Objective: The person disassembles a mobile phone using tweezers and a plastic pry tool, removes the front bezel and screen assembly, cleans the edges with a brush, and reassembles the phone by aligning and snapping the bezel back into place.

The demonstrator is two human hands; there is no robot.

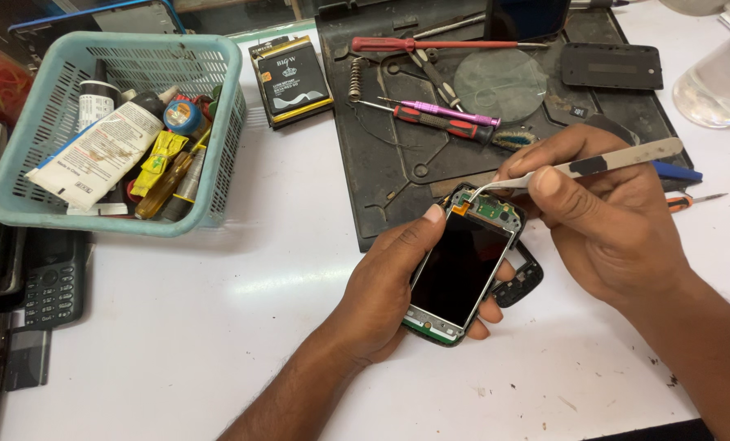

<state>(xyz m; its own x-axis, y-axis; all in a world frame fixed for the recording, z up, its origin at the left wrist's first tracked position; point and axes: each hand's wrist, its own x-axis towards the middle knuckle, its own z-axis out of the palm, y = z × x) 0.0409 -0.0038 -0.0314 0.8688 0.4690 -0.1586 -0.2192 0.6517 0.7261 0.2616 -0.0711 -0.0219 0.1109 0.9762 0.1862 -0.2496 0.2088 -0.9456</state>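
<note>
I see the white desk (218,327) filling most of my view. At twelve o'clock lies a dark work mat (397,163), scuffed and stained, carrying a red-handled screwdriver (430,44), a purple-handled one (442,108), a small coil spring (354,79) and a round clear disc (500,85). At ten o'clock stands a pale teal basket (22,163) packed with tubes and small tools, a big white tube (95,155) lying across the top. Between basket and mat sits a flat black battery pack (293,80). At nine o'clock a dark keypad phone (53,282) rests at the desk edge.

Near the centre, my left hand (381,294) is wrapped around an opened phone (461,269), thumb along its left side, fingers curled under the right, dark screen facing up and circuit board bare at the top. My right hand (610,220), at three o'clock, pinches metal tweezers (577,169) between thumb and fingers; their bent tip touches the phone's top left corner. A black keypad frame (524,282) lies just beside the phone.
</note>
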